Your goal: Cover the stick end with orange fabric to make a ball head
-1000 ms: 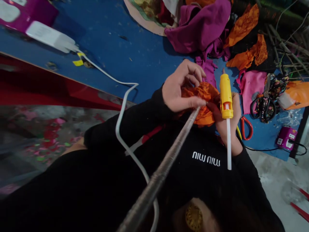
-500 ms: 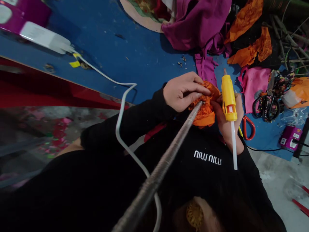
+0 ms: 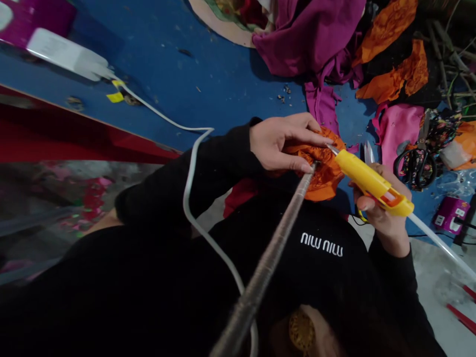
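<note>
My left hand [image 3: 284,141] pinches a crumpled orange fabric piece [image 3: 323,168] at the top end of a grey wrapped rod [image 3: 267,263] that runs down toward the camera. My right hand [image 3: 379,208] grips a yellow glue gun [image 3: 372,181] with a white glue stick [image 3: 442,250] trailing from its back. The gun lies tilted, its metal tip touching the orange fabric right beside my left fingertips.
A blue tabletop [image 3: 208,79] carries purple cloth [image 3: 308,37], orange scraps [image 3: 397,79], pink fabric [image 3: 399,131], black-handled scissors [image 3: 414,158] and a small purple device [image 3: 448,213]. A white power adapter [image 3: 67,54] sits far left, its white cable [image 3: 189,188] crossing my black sleeve.
My right hand has swung the glue gun from upright to tilted, bringing its tip onto the orange fabric. My left hand has kept its pinch at the rod's end.
</note>
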Demonstrator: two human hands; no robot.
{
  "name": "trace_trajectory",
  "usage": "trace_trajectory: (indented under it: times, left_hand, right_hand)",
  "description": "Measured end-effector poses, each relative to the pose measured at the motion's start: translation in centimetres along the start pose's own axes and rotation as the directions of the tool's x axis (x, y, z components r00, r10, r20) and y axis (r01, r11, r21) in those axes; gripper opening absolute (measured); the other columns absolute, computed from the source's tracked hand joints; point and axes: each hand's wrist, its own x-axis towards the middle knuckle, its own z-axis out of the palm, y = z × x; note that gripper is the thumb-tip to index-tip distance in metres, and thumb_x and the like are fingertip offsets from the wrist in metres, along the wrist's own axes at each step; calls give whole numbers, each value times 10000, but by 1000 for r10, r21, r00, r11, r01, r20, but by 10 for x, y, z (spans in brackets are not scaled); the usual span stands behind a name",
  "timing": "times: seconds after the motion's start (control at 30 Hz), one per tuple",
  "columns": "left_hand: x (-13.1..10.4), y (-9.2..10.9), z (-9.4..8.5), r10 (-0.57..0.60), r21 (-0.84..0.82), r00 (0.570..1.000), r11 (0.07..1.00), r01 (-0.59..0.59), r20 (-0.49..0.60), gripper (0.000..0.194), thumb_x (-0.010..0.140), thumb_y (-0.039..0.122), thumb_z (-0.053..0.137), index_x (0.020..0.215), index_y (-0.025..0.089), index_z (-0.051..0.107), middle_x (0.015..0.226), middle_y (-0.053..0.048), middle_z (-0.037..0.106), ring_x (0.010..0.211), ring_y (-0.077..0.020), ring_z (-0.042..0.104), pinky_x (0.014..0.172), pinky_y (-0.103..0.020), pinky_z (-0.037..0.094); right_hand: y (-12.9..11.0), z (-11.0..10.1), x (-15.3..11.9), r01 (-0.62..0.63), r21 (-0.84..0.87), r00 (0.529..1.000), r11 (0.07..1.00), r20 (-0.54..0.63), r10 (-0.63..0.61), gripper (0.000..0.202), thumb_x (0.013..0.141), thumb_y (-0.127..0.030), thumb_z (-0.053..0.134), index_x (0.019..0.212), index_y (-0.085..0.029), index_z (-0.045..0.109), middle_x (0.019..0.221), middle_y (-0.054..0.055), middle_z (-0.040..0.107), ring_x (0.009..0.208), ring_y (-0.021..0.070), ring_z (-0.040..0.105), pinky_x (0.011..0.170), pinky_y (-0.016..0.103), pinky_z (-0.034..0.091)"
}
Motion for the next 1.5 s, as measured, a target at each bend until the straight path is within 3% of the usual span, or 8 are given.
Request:
trace_trajectory:
  times: [0.1, 0.2, 0.43, 0.7, 0.97, 1.17, 1.37, 1.5]
  left_hand:
    - [4, -5, -5, 63, -28, 993, 998, -61, 97, 589, 667, 700, 901, 1013, 227, 852, 1043, -114, 762, 1008, -257, 733, 988, -352, 595]
    - [5, -10, -7, 122, -48, 981, 992, -116, 153, 652, 705, 744, 857, 1082, 212, 841, 1075, -117, 754, 1040, -253, 727, 1013, -355, 583]
    - [4, -11, -4, 130, -97, 985, 988, -120, 109, 679, 696, 785, 836, 1069, 219, 845, 1042, -105, 750, 1015, -245, 725, 1008, -363, 577]
    - [-2, -8, 6, 84, -143, 996, 986, -87, -22, 697, 625, 814, 859, 992, 222, 850, 981, -91, 738, 984, -266, 731, 990, -394, 593]
    - [6, -7, 1, 123, -145, 991, 983, -114, 57, 614, 623, 724, 916, 988, 233, 864, 979, -114, 744, 952, -282, 731, 979, -431, 616]
    - [6, -12, -4, 191, -91, 974, 979, -181, 120, 570, 732, 660, 875, 1135, 258, 842, 1079, -135, 748, 1003, -290, 730, 999, -453, 606]
    - [2, -12, 3, 151, -94, 988, 985, -148, 31, 596, 679, 732, 871, 1026, 246, 858, 994, -118, 740, 967, -285, 729, 980, -426, 611]
    - [-1, -11, 3, 124, -72, 992, 990, -122, 14, 602, 707, 741, 844, 1029, 233, 852, 995, -122, 734, 1007, -293, 727, 1001, -391, 603]
  right_hand:
    - [-8, -3, -1, 139, -58, 986, 989, 96, -133, 455, 825, -628, 786, 800, -233, 561, 697, -23, 567, 545, 117, 525, 476, 268, 385]
    - [-13, 0, -2, 129, -157, 986, 979, 128, -109, 444, 880, -598, 745, 789, -233, 509, 682, -50, 532, 525, 89, 479, 468, 237, 343]
    - [-17, 2, -4, 127, -279, 986, 952, 139, -90, 462, 891, -560, 754, 759, -230, 460, 647, -71, 470, 503, 73, 427, 457, 219, 284]
    - [-15, -2, -14, 85, -339, 989, 937, 139, -39, 432, 880, -463, 791, 775, -236, 440, 662, -73, 470, 520, 78, 424, 474, 228, 295]
    - [-24, -1, -18, 96, -410, 992, 907, 110, -56, 391, 929, -419, 725, 747, -234, 433, 635, -67, 458, 499, 89, 414, 469, 245, 284]
    - [-22, -4, -24, 101, -454, 993, 885, 102, -61, 433, 915, -518, 732, 758, -230, 451, 632, -78, 475, 485, 80, 442, 461, 228, 312]
    - [-26, -1, -21, 152, -478, 988, 865, 92, -123, 503, 928, -648, 656, 750, -235, 430, 608, -81, 473, 464, 78, 454, 435, 230, 313]
    - [-28, 1, -19, 143, -467, 988, 872, 113, -102, 500, 942, -638, 640, 729, -230, 447, 591, -80, 470, 445, 74, 444, 418, 223, 299]
